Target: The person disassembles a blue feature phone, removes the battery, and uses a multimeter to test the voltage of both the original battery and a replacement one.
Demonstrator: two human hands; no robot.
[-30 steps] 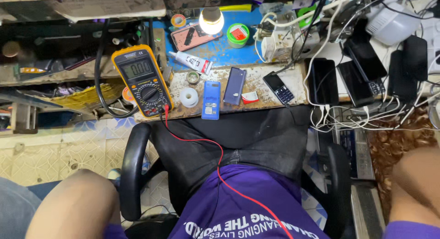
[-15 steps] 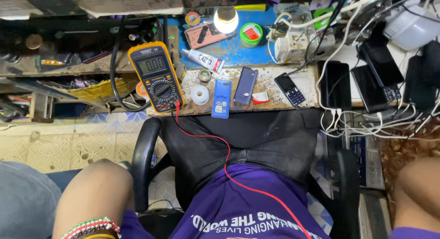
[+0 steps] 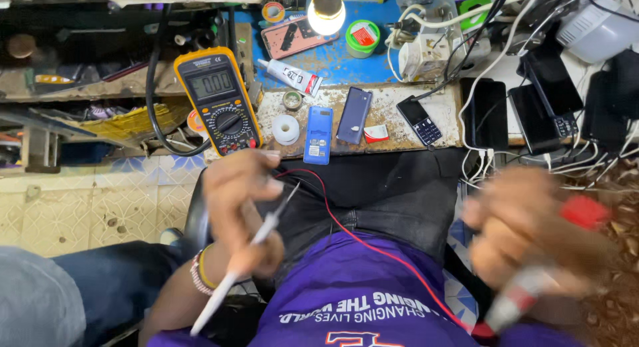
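My left hand [image 3: 241, 214] is closed on a thin white and black meter probe [image 3: 246, 254], its tip pointing up toward the bench. My right hand [image 3: 532, 237], blurred by motion, grips the red probe [image 3: 532, 287]. A red lead [image 3: 373, 247] runs across my lap to the yellow multimeter [image 3: 218, 101], which lies at the bench's left front. Just beyond my left hand lie a blue phone back [image 3: 319, 135], a dark blue phone [image 3: 354, 115] and a small keypad phone [image 3: 419, 121].
A lit bulb [image 3: 327, 14], a glue tube [image 3: 290, 76], a solder reel [image 3: 286, 129] and a green tin [image 3: 363, 38] sit on the bench. Several dark phones [image 3: 526, 111] and white cables [image 3: 486, 54] crowd the right. A black chair arm [image 3: 196, 214] is at my left.
Both hands have risen into view from the bottom edge, each now holding a meter probe. The camera has moved closer to the bench.
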